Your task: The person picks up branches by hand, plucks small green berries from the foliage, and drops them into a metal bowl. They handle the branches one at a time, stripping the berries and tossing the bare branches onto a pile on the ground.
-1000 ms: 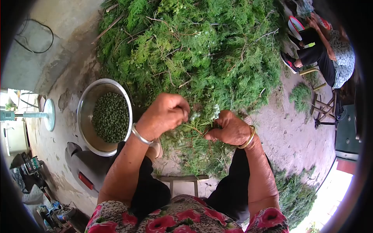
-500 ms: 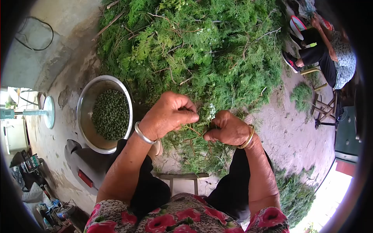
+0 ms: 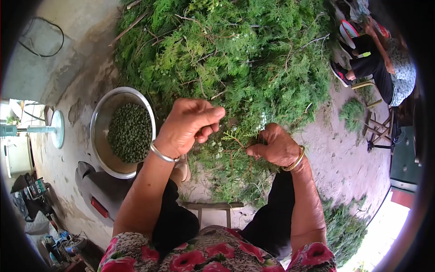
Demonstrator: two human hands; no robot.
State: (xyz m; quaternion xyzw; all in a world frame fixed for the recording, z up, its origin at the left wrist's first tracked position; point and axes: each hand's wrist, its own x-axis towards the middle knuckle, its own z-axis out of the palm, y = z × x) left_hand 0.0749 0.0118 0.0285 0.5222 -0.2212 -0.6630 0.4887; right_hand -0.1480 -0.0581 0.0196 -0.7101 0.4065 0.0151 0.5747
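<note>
Between my knees, my right hand (image 3: 277,146) pinches a leafy evergreen sprig (image 3: 236,138) between thumb and fingers. Pale bluish-green seed cones (image 3: 262,121) stand up from the sprig's side close to the fingertips. My left hand (image 3: 189,126) is raised to the left of it, apart from the sprig, with the thumb pressed to the curled fingers. Whatever those fingers hold, if anything, is hidden. A metal basin (image 3: 96,129) stands left of this hand, its bottom covered with small round green cones (image 3: 130,133).
A big heap of cut evergreen branches (image 3: 226,59) spreads ahead. Another person (image 3: 385,63) sits at the far right with a red-rimmed bowl (image 3: 348,32). A dark grey object with a red reflector (image 3: 99,206) is below the basin. A fan (image 3: 56,129) stands at left.
My left hand has pulled away from the sprig, up and to the left. My right hand has shifted slightly right, still holding the sprig.
</note>
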